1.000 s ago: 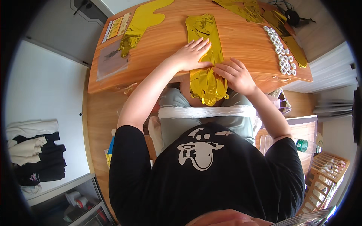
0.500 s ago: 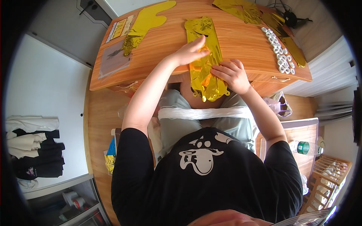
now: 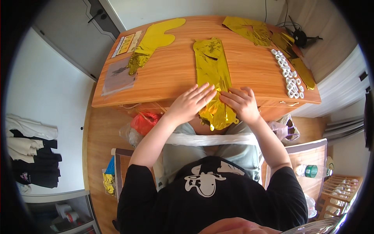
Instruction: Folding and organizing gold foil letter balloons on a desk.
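Observation:
A flat gold foil balloon [image 3: 212, 68], long and creased, lies lengthwise on the wooden desk with its near end hanging over the front edge above my lap. My left hand [image 3: 191, 102] rests on its left side near that edge, fingers stretched out and slightly apart. From the right, my right hand [image 3: 242, 104] lays extended fingers on the foil's right side; its thumb is hidden. Between the two sets of fingertips the foil is wrinkled. Small tabs show at the balloon's lower end. A bundle of white string [image 3: 218, 139] stretches across my thighs.
Other gold foil balloons lie at the desk's back left [image 3: 157, 37] and back right [image 3: 249, 31]. Several small white rolls [image 3: 289, 74] line the right side. A clear plastic bag [image 3: 119, 78] sits at left, and a black device with cables [image 3: 300, 38] stands at the far right corner.
My left hand has come down toward me and now lies on the foil beside the right hand. The view has tilted, so the desk appears lower. The right hand stays at the foil's right edge.

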